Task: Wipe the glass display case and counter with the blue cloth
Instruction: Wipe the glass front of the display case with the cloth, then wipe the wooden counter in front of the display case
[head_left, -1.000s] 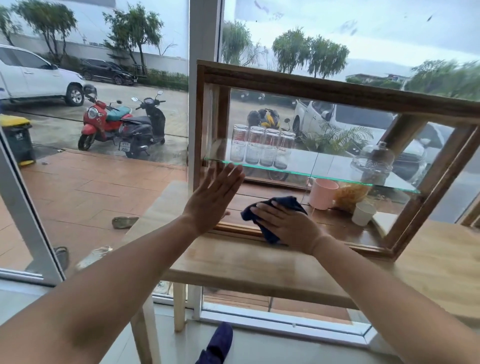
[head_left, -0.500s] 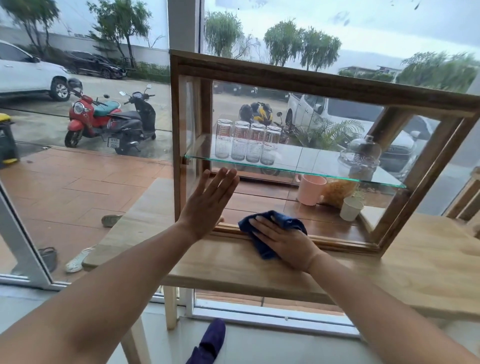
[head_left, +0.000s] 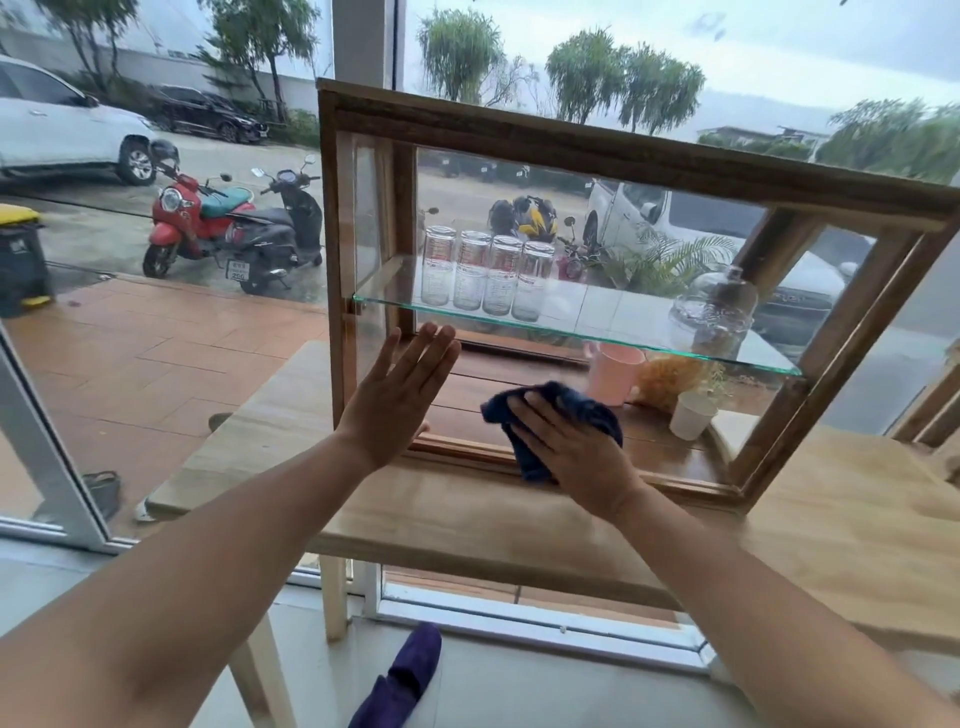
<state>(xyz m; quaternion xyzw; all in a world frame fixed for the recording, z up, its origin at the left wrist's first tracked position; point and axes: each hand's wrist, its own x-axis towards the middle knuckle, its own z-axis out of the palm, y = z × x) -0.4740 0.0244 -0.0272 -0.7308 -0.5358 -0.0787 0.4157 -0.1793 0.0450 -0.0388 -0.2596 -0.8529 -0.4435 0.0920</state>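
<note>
A wooden-framed glass display case (head_left: 571, 150) stands on a light wooden counter (head_left: 831, 519) in front of a big window. My left hand (head_left: 395, 400) is flat and open, fingers spread, pressed against the case's front glass near its lower left corner. My right hand (head_left: 566, 441) presses a crumpled dark blue cloth (head_left: 576, 410) against the lower part of the front glass, just above the bottom rail. The cloth shows above and left of my fingers.
Inside the case, a glass shelf (head_left: 597, 332) carries several upturned glasses (head_left: 488, 273) and a glass dome (head_left: 714, 306). Below it stand a pink cup (head_left: 613, 374) and a white cup (head_left: 691, 415). Scooters and cars are parked outside. A purple slipper (head_left: 405, 675) is on the floor.
My view has shifted left, so the case sits further right in the frame. My right hand with the cloth has slid slightly right and up along the glass. The left hand stays pressed flat.
</note>
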